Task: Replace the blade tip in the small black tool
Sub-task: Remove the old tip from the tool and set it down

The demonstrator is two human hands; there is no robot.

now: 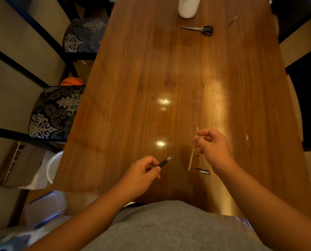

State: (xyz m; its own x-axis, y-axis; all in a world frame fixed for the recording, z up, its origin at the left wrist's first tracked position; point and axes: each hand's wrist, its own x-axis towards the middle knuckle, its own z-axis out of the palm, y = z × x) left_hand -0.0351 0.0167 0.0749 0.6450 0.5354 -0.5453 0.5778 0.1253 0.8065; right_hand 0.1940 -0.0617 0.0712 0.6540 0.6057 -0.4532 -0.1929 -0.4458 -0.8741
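My left hand (142,172) grips the small black tool (164,162) above the near part of the wooden table (133,87); its silver collar end points up and to the right. To the right, my right hand (211,144) pinches a thin white stick-like piece (192,154) that runs from above the fingers down to near the table. A small black and silver part (202,171) lies on the table just below the right wrist. A tiny dark piece (198,155) lies beside the stick.
Black-handled scissors (199,29) and a thin metal pick (232,21) lie at the far end, near a white container (188,6). Patterned chairs (55,113) stand along the left. An orange ball (71,81) and a white basket (56,165) sit on the floor.
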